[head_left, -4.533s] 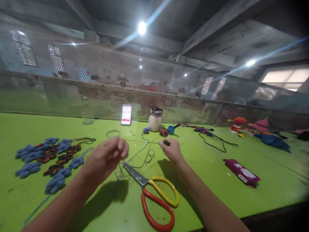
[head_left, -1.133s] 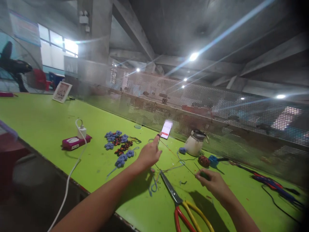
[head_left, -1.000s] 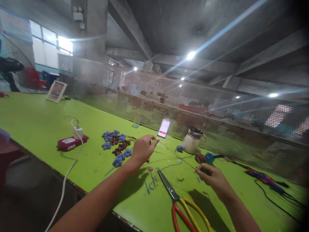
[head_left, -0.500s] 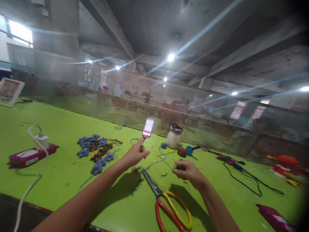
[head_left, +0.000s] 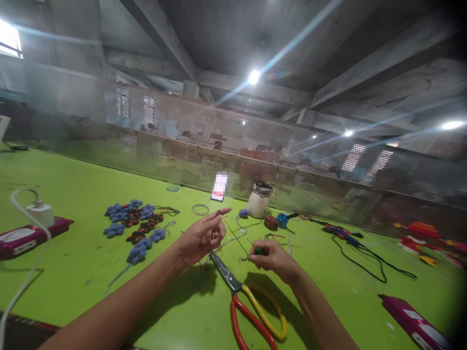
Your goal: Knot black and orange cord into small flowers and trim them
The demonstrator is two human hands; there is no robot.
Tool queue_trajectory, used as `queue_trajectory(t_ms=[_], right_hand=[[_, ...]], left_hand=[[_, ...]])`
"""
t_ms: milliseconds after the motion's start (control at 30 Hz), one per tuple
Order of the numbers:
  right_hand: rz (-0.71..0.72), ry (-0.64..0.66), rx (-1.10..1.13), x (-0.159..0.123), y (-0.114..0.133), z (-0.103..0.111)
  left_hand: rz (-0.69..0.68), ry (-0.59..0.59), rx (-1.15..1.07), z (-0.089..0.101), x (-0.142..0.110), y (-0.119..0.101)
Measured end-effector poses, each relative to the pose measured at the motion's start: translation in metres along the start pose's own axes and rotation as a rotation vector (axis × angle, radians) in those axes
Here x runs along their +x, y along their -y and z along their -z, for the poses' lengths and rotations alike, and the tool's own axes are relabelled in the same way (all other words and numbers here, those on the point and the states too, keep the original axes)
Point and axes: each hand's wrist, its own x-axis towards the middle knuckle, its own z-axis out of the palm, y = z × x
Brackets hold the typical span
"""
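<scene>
- Head view: the left hand (head_left: 202,238) extends its index finger, the others curled; whether they pinch the thin dark strand (head_left: 236,235) running to the right hand is hard to tell.
- The right hand (head_left: 272,257) grips a small green-handled tool (head_left: 260,251).
- Large red-and-yellow-handled steel scissors (head_left: 235,288) lie between the forearms.
- Blue and black-orange yarn flowers (head_left: 148,223) lie left; a white jar (head_left: 258,203) stands beyond.
</scene>
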Motion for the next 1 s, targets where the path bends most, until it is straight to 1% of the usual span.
queue_trajectory(t_ms=[33, 67, 100, 133, 167, 233, 300, 367, 467, 533, 567, 633, 733, 833, 933, 1000], right_hand=[[0.004, 0.01, -0.003, 0.0, 0.002, -0.003], [0.008, 0.019, -0.004, 0.0, 0.004, -0.005], [0.01, 0.027, -0.006, 0.0, 0.005, -0.006], [0.012, 0.031, -0.006, 0.0, 0.006, -0.007], [0.012, 0.033, -0.006, -0.001, 0.006, -0.007], [0.008, 0.025, -0.006, -0.001, 0.007, -0.007], [0.0, 0.006, -0.003, -0.002, 0.006, -0.005], [-0.004, -0.02, -0.003, -0.002, 0.005, -0.003], [-0.004, -0.049, -0.024, -0.002, 0.004, -0.001], [-0.002, -0.036, -0.028, -0.001, 0.005, -0.002], [-0.002, -0.022, -0.025, -0.001, 0.005, -0.004], [0.0, 0.002, -0.019, -0.001, 0.008, -0.008], [0.005, 0.001, -0.032, -0.002, 0.013, -0.016], [0.037, -0.034, -0.063, -0.004, 0.019, -0.027], [0.105, -0.078, -0.128, -0.005, 0.023, -0.037], [0.145, -0.113, -0.174, -0.005, 0.024, -0.043]], left_hand=[[0.005, 0.003, 0.057, -0.001, 0.0, 0.004], [0.021, -0.008, 0.164, 0.0, 0.001, 0.009], [0.041, -0.039, 0.328, 0.001, 0.002, 0.015], [0.039, -0.106, 0.512, 0.002, 0.004, 0.02], [0.043, -0.135, 0.588, 0.004, 0.006, 0.025], [0.062, -0.167, 0.665, 0.008, 0.008, 0.032], [0.108, -0.144, 0.648, 0.01, 0.009, 0.032], [0.161, -0.087, 0.6, 0.01, 0.008, 0.027], [0.197, -0.005, 0.433, 0.007, 0.003, 0.019], [0.197, 0.023, 0.093, 0.003, -0.001, 0.014], [0.2, 0.048, -0.024, 0.002, -0.003, 0.013], [0.192, 0.088, -0.214, 0.0, -0.005, 0.01], [0.193, 0.089, -0.421, -0.002, -0.006, 0.006], [0.222, 0.071, -0.493, -0.003, -0.005, 0.008], [0.217, 0.064, -0.394, -0.006, -0.002, 0.018], [0.212, 0.08, -0.329, -0.008, -0.001, 0.026]])
